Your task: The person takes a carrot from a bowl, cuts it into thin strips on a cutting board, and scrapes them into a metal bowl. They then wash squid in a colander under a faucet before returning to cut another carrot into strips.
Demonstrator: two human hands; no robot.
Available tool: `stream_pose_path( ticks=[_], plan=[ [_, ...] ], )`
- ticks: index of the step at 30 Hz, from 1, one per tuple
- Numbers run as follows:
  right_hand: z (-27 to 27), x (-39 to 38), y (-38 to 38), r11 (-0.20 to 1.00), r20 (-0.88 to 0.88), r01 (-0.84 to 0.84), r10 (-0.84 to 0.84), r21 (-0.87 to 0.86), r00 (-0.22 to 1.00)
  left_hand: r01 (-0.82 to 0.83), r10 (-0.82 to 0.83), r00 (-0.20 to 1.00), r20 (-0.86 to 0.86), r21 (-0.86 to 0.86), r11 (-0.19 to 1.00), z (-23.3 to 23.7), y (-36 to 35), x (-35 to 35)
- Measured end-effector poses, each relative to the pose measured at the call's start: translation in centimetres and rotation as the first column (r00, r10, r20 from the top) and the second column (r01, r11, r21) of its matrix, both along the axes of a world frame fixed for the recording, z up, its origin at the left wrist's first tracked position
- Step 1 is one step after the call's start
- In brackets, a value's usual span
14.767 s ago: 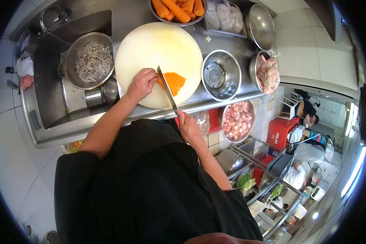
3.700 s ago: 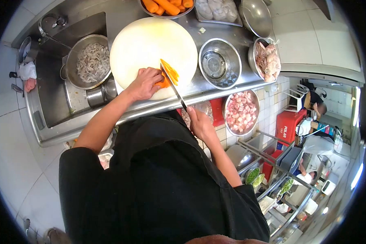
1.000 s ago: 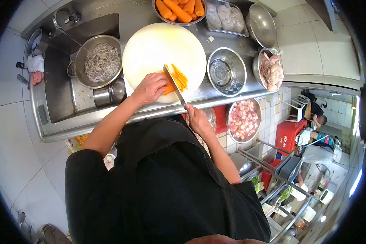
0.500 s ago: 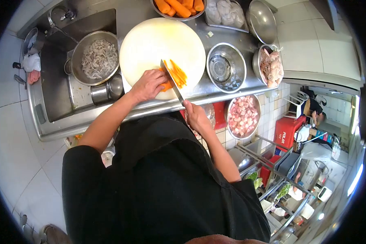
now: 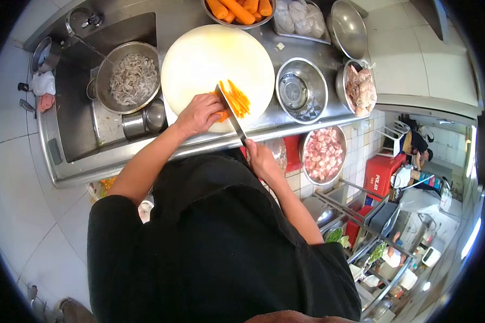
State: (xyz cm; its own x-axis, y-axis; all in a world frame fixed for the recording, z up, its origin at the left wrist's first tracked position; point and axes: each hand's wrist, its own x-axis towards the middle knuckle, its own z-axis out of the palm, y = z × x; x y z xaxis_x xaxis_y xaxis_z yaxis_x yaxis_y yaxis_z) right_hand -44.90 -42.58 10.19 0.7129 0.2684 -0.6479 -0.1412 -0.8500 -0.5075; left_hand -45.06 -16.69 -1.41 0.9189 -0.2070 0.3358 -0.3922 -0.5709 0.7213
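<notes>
On a round white cutting board, my left hand presses a piece of carrot, with its fingers curled against it. Most of that piece is hidden under the fingers and behind the blade. My right hand is closed around the handle of a kitchen knife, near the front edge of the counter. The blade stands on the board beside my left fingertips. Cut carrot strips lie in a loose pile on the blade's right side.
A bowl of whole carrots sits behind the board. Left, a pan of greyish strips rests at the sink. Right are a steel colander and a bowl of raw meat; cubed meat stands lower.
The view has shifted slightly. Both hands and the knife stay at the same spot on the board, and the carrot strips by the blade look a little more spread.
</notes>
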Motion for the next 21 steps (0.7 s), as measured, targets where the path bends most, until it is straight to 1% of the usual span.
stream_pose_path(
  ticks=[1,2,3,6,8,11,13,15,16,18,20,21],
  plan=[
    [-1.3,-0.2,-0.1,1.000,0.026,-0.015,0.015,-0.002,1.000,0.010,-0.010,0.999,-0.033,-0.011,1.000,-0.1,-0.2,-0.1],
    [-3.7,-0.5,-0.9,0.997,0.215,-0.057,0.045,0.051,0.976,0.007,-0.007,0.998,-0.058,-0.016,1.000,-0.2,-0.2,0.1],
    [-3.4,-0.4,-0.6,0.997,0.201,-0.049,0.036,0.060,0.979,0.007,-0.009,0.996,-0.091,-0.019,1.000,0.1,-0.1,0.0],
    [-2.1,-0.4,-0.3,0.996,0.156,-0.022,0.009,0.082,0.988,-0.025,0.025,0.998,0.064,0.004,1.000,0.7,0.3,-0.2],
    [-1.7,-0.3,-0.2,0.995,0.123,-0.007,-0.005,0.096,0.992,-0.009,0.009,0.999,0.050,0.011,1.000,0.2,1.0,-0.4],
    [-1.4,0.2,0.1,0.999,0.077,-0.008,0.004,0.041,0.997,0.043,-0.043,0.999,0.001,0.037,0.998,0.3,1.4,-0.4],
    [-0.6,0.5,-0.1,0.999,-0.001,0.014,-0.014,0.049,1.000,0.069,-0.067,0.997,-0.024,0.067,0.995,0.4,1.5,0.0],
    [0.7,0.4,-0.1,0.999,-0.040,0.028,-0.026,0.041,0.999,0.073,-0.069,0.997,-0.039,0.102,0.992,0.4,1.4,0.3],
    [1.5,0.1,-0.1,0.999,-0.037,0.032,-0.031,0.033,0.999,0.071,-0.067,0.997,-0.042,0.113,0.991,0.4,1.3,0.4],
    [1.1,-0.2,0.2,1.000,-0.008,0.021,-0.021,0.016,1.000,0.071,-0.065,0.997,-0.049,0.132,0.989,0.4,1.3,0.3],
    [-0.9,-0.1,0.9,1.000,0.049,-0.013,0.013,-0.002,0.999,0.067,-0.062,0.997,-0.046,0.111,0.992,0.3,1.2,0.0],
    [-0.7,0.4,1.0,1.000,0.038,-0.021,0.021,-0.014,0.999,0.057,-0.054,0.998,-0.036,0.103,0.993,0.2,1.2,0.2]
  ],
)
